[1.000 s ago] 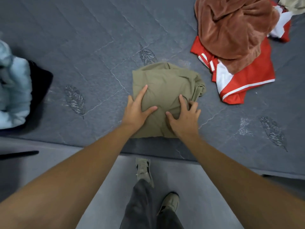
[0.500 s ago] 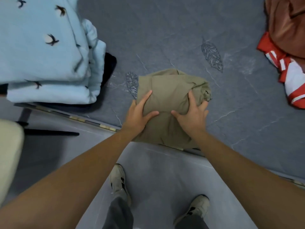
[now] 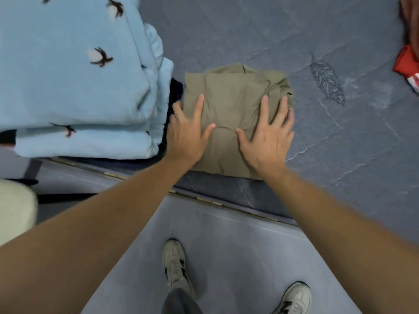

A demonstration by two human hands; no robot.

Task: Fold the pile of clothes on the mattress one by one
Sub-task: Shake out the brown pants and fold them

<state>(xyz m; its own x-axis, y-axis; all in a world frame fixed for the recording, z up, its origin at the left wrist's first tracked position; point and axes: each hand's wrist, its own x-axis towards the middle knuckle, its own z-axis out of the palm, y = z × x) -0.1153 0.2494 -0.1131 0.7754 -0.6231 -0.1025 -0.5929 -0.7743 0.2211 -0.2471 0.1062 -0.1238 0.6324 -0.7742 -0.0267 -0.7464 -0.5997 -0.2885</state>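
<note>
A folded olive-green garment (image 3: 235, 94) lies on the grey mattress (image 3: 272, 30) close to its near edge. My left hand (image 3: 186, 134) rests flat on the garment's left side with fingers spread and straight. My right hand (image 3: 267, 134) presses flat on its right side, fingers straight, the outer ones reaching the garment's right edge. Right beside the garment on the left sits a stack of folded clothes topped by a light blue fleece with small bird prints (image 3: 74, 75), with a dark garment (image 3: 175, 91) under it.
The unfolded pile shows only at the far right edge: a brown garment (image 3: 410, 21) over a red and white one (image 3: 408, 66). A pale cushion or stool (image 3: 15, 207) stands at the left. My shoes (image 3: 174, 266) are on the grey floor below the mattress edge.
Both hands have slid the olive garment leftwards along the mattress edge until it lies next to the blue stack. The view has swung left, so the unfolded pile has nearly left the frame.
</note>
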